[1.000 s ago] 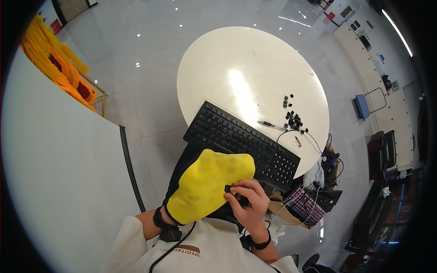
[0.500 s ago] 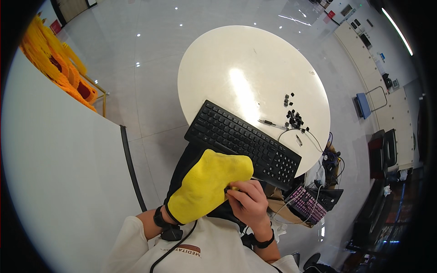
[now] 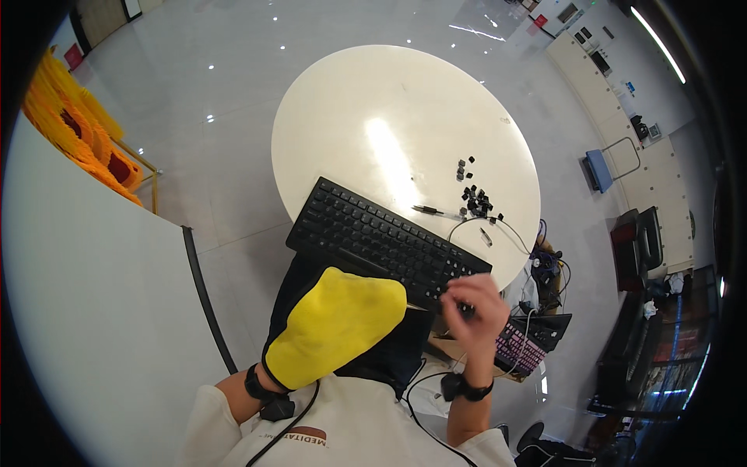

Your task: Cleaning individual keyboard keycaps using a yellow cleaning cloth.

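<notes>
A yellow cloth mitt [image 3: 338, 323] with a dark edge covers my left hand, so its fingers are hidden. My right hand [image 3: 478, 311], slightly blurred, is over the near right corner of the black keyboard [image 3: 381, 237]. Its fingers curl together around a small dark piece that looks like a keycap [image 3: 466, 310], partly covered by the fingers. The keyboard lies slanted across the near edge of the round white table. Keys are gone from its right end, where pale switch stems show. Loose black keycaps [image 3: 476, 202] form a pile farther back on the table.
A pen [image 3: 437, 212] and a small slim metallic piece [image 3: 486, 237] lie near the keycaps, beside a thin cable. Right of the round table [image 3: 342, 101], a pink-keyed keyboard [image 3: 520, 348] sits in a box with cables. A white surface [image 3: 93, 303] spans the left side.
My right hand has left the yellow mitt, where it pinched a small dark piece, and moved right to the keyboard's right end. The whole view has shifted slightly.
</notes>
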A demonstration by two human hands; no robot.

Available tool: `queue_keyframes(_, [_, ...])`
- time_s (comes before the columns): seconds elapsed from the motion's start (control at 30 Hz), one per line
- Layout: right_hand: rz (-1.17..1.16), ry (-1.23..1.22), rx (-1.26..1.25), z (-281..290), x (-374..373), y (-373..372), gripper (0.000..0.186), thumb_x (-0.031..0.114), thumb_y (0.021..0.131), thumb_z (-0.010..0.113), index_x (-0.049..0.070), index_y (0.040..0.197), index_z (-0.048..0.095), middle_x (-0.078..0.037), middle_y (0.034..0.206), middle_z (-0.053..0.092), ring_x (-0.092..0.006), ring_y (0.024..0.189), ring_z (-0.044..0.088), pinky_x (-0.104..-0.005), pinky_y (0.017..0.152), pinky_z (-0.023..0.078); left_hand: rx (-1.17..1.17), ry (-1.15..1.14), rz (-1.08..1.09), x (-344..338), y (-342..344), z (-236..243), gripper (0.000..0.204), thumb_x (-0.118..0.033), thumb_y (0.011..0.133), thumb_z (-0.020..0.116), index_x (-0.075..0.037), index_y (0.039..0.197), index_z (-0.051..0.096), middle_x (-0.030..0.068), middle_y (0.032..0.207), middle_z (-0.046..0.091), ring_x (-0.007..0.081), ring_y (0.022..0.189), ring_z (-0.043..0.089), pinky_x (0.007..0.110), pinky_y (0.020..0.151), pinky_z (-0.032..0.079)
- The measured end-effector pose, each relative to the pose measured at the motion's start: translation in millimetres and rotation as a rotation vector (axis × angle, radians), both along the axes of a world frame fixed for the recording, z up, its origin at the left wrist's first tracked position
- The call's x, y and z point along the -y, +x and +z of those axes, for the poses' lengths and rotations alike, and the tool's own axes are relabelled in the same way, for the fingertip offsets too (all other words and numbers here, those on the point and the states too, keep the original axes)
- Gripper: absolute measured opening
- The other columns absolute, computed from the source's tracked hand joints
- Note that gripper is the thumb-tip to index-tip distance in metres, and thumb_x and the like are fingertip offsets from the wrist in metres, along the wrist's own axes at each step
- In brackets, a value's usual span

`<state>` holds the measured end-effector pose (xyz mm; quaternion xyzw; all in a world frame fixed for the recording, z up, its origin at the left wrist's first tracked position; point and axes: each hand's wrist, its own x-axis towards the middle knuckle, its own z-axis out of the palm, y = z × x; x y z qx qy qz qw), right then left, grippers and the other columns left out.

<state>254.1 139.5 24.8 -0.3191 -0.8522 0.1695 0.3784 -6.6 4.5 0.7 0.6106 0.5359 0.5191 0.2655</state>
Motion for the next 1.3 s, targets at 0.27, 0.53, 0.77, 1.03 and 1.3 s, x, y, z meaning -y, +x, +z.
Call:
queue_keyframes(0.27, [-0.011,-0.010,0.139,-57,-73,34,0.023,-0.005,0.082,0.094,0.003,0.099,0.081,-0.011,0.104,0.083,-0.0291,0.094,0.076,-0.0378,0.080,0.063,-0.127,0.030,0.013,5,-2,-6,0.047,-0.006,0.092,0.087,-0.009,0.138,0.081,0.0065,0.133,0.083,0.0287,0.113,0.078,0.038,0.098,0.063])
queue_keyframes(0.53, [0.077,-0.008,0.261,-54,-83,36,0.022,-0.005,0.083,0.093,0.002,0.101,0.082,-0.010,0.105,0.083,-0.0309,0.096,0.076,-0.0401,0.083,0.063,-0.256,0.087,0.037,3,-1,-12,0.045,-0.009,0.094,0.087,-0.011,0.139,0.080,0.0047,0.132,0.082,0.0266,0.111,0.078,0.036,0.096,0.063])
queue_keyframes(0.77, [0.069,0.005,0.301,-52,-81,33,0.022,-0.006,0.084,0.091,0.001,0.103,0.080,-0.011,0.108,0.081,-0.0318,0.098,0.074,-0.0413,0.084,0.062,-0.376,0.134,0.059,4,1,-20,0.044,-0.012,0.096,0.086,-0.013,0.140,0.080,0.0032,0.131,0.082,0.0248,0.110,0.078,0.035,0.095,0.063])
queue_keyframes(1.03, [0.045,-0.003,0.238,-63,-81,34,0.022,-0.006,0.084,0.090,0.002,0.101,0.080,-0.011,0.105,0.079,-0.0322,0.098,0.073,-0.0411,0.083,0.061,-0.487,0.133,0.057,3,0,-22,0.045,-0.015,0.100,0.085,-0.014,0.144,0.078,0.0021,0.135,0.081,0.0233,0.112,0.079,0.035,0.098,0.063])
queue_keyframes(1.3, [0.035,-0.119,0.263,-54,-86,31,0.021,-0.009,0.083,0.088,0.001,0.097,0.076,-0.013,0.099,0.074,-0.0358,0.093,0.072,-0.0424,0.080,0.059,-0.528,0.248,0.125,-5,5,-17,0.041,-0.013,0.093,0.081,-0.018,0.133,0.080,-0.0004,0.121,0.079,0.0228,0.107,0.078,0.034,0.095,0.064])
